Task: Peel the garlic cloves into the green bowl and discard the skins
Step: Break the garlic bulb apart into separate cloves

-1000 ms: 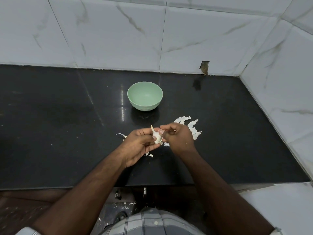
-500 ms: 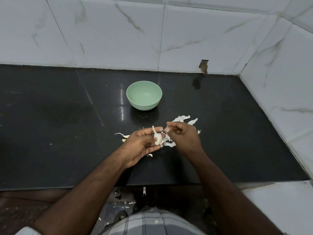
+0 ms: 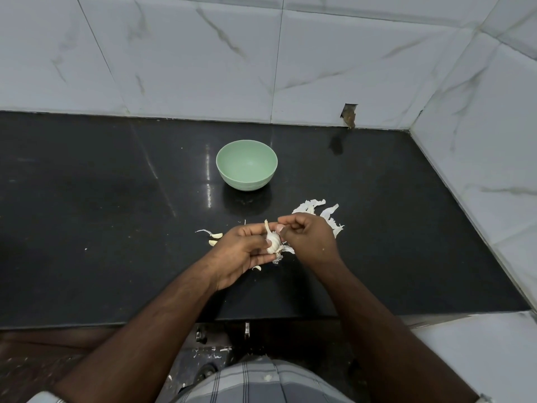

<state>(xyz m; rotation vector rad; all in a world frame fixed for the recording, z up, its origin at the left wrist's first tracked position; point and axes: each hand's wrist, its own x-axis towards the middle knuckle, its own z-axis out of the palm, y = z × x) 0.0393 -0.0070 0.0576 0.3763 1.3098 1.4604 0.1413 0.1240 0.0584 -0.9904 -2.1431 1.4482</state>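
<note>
Left hand [image 3: 242,251] hides much of the garlic bulb [image 3: 273,242].

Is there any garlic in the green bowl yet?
No, the green bowl is bare inside; the garlic is in the left hand.

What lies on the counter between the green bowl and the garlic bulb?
Head view: only bare black counter between the green bowl and the garlic bulb; the skins lie farther right.

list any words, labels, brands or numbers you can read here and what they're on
None: no readable text appears anywhere in the head view.
The green bowl is plain, with no print or logo.
The black counter and the wall tiles carry only veining and reflections.
The garlic bulb is unmarked.
</note>
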